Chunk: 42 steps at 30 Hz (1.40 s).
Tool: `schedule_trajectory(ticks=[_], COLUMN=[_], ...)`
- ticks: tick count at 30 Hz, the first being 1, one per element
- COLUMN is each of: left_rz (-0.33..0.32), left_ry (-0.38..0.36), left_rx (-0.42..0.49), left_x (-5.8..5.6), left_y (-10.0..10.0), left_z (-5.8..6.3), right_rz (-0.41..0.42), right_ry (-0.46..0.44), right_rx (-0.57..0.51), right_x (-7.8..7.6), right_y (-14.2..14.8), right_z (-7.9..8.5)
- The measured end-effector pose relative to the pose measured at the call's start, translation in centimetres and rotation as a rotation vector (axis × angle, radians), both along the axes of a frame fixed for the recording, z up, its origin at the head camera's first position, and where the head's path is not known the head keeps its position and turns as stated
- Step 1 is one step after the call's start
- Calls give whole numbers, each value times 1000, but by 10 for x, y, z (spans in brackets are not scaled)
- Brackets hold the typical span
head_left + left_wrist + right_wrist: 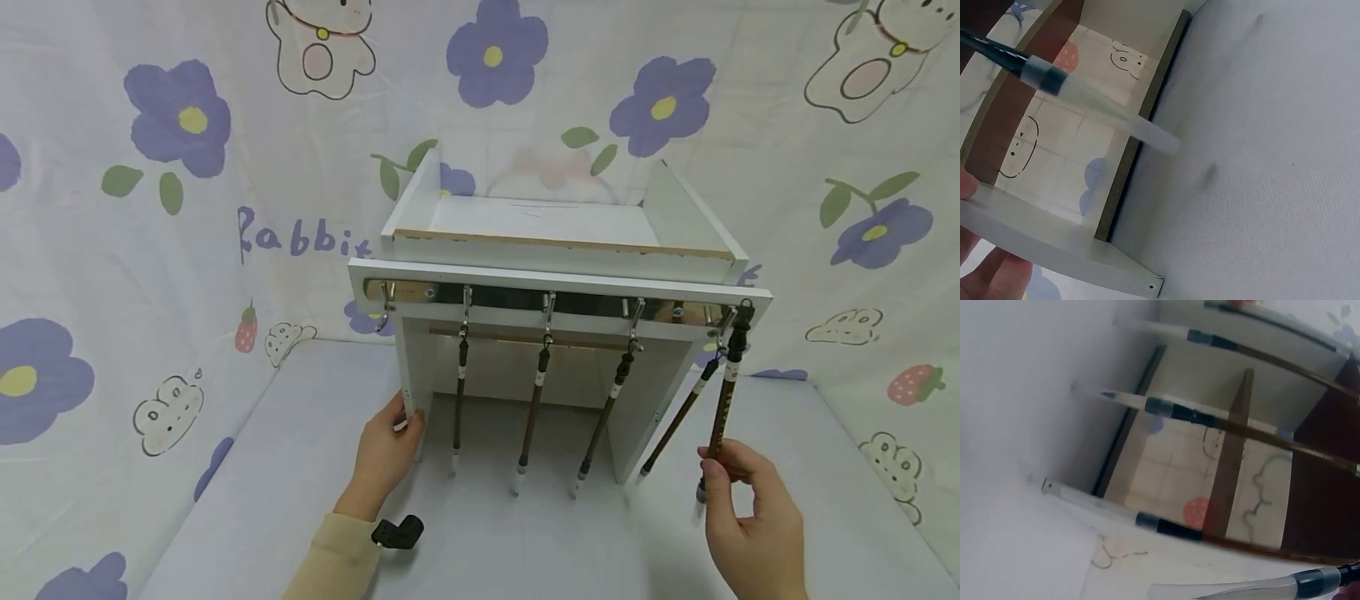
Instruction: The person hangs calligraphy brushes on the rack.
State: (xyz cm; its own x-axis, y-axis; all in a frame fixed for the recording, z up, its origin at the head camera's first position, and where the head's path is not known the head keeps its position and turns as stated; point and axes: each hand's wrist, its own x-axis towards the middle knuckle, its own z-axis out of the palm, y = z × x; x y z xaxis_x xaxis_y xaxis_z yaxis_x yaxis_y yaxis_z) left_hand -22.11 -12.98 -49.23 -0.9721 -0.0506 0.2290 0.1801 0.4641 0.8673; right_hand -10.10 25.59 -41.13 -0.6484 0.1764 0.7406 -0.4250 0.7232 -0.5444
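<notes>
My right hand (757,525) pinches the lower brown handle of a calligraphy brush (726,400) between thumb and fingers. This brush stands nearly upright, its black top and small loop in front of the right end of a white rack (558,277). In the right wrist view, a clear cap (1229,589) covers its tip. My left hand (386,454) grips the rack's left side panel (414,375), fingers outside and thumb at the front edge. Several similar capped brushes (532,408) hang by loops from the metal hooks (549,312). The leftmost hook (386,307) bears no brush.
An open-topped shelf (540,221) forms the rack's upper part. The rack stands on a white-covered table (525,550) against a patterned cloth backdrop (187,250). A black device (399,532) sits at my left wrist.
</notes>
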Motion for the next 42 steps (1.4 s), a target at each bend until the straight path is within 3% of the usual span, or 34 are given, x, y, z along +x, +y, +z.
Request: schedule_trajectory(ticks=[3,10,16,25,31,42], left_rz=[3,7,11,2,4,6], left_ry=[3,-5,-11,1,14,5], left_rx=[1,-8,-7,6,-9,-9], left_x=[0,1,2,1,1,3], left_y=[0,1,0,0,0,1], left_z=[0,1,2,-1,-1,2], right_rz=[45,101,182,268,296,341], right_ry=[30,-9,74,14,-76,-95], right_rx=[17,69,120,194,242,307], right_x=[0,4,-1,-3,-5,-12], right_y=[-7,-22,-31,-39,-43,-56], right_z=[0,-5,-15,-15,-18,-15])
